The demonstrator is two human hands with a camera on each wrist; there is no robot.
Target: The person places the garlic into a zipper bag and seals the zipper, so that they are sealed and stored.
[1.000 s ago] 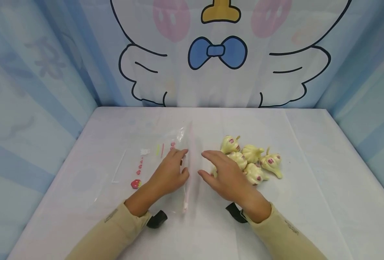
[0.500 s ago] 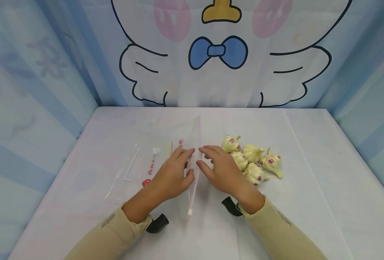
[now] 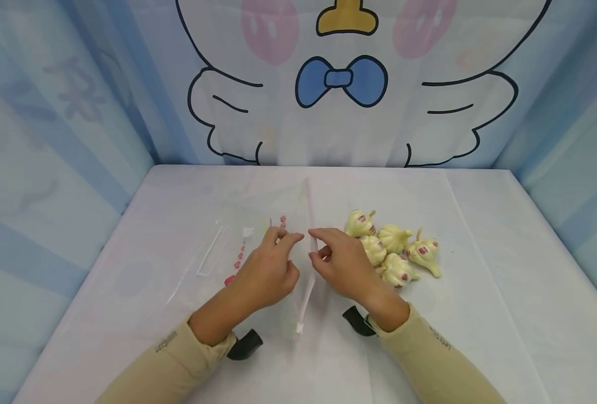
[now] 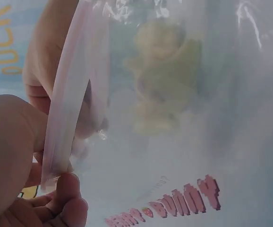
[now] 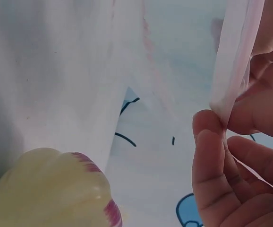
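Note:
A clear zip bag (image 3: 273, 199) with a pink zip edge (image 3: 306, 306) stands partly raised in the middle of the table. My left hand (image 3: 265, 272) pinches the zip edge, seen closely in the left wrist view, where pink "Berry Bunny" lettering (image 4: 188, 198) shows on the bag. From the other side my right hand (image 3: 346, 266) pinches the same edge between thumb and fingers (image 5: 209, 165). Right of the hands lie several garlic bulbs (image 3: 393, 238), pale yellow with purple marks. One bulb (image 5: 56, 189) looms near the right wrist camera. Part of the bag is hidden behind my left hand.
The white-covered table (image 3: 480, 336) ends at a curtain (image 3: 339, 134) with a cartoon print. Blue patterned curtains close both sides. A slider (image 3: 299, 328) sits at the near end of the zip edge. Black wrist pieces (image 3: 245, 345) stick out under the sleeves.
The zip edge has shifted right and risen more upright. My right hand has moved slightly left, and its thumb and fingers have closed on the edge. The garlic bulbs have stayed put.

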